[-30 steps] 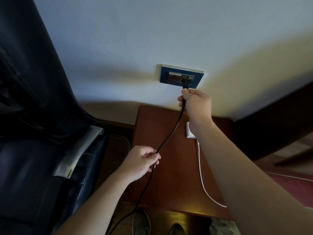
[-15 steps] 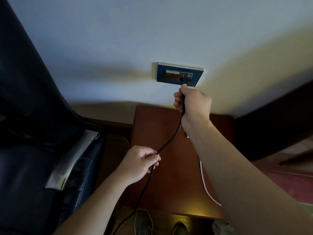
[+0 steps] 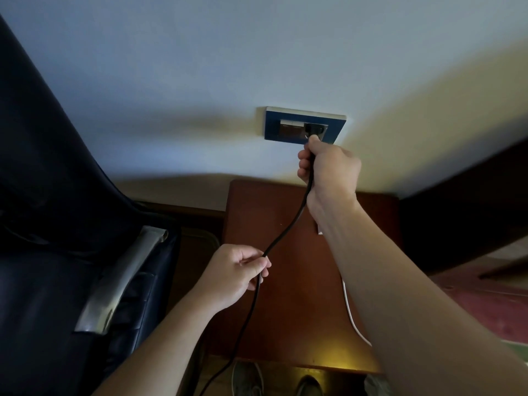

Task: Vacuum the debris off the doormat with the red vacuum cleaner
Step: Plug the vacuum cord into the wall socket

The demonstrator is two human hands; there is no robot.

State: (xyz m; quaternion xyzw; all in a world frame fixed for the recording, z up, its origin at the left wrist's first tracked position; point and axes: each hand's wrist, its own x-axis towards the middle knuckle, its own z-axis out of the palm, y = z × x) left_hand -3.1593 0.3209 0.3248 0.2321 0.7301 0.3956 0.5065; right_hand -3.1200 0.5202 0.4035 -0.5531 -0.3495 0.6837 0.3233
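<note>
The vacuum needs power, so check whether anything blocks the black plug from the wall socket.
Nothing visible does. The black plug is already at the blue socket plate's right opening; the right hand grips its cord just below. Full seating cannot be told.

Thin black cord (image 3: 285,237), glossy and slack. Ends in a black plug (image 3: 311,129) at the right-hand opening of the blue-framed wall socket (image 3: 271,124); fully seated or not, hard to tell. Gripped just below the plug by the right grip (image 3: 328,170), then sags down and left into the left grip (image 3: 234,272), pinched there mid-length. Hangs on below toward the floor, out past the bottom edge.
</note>
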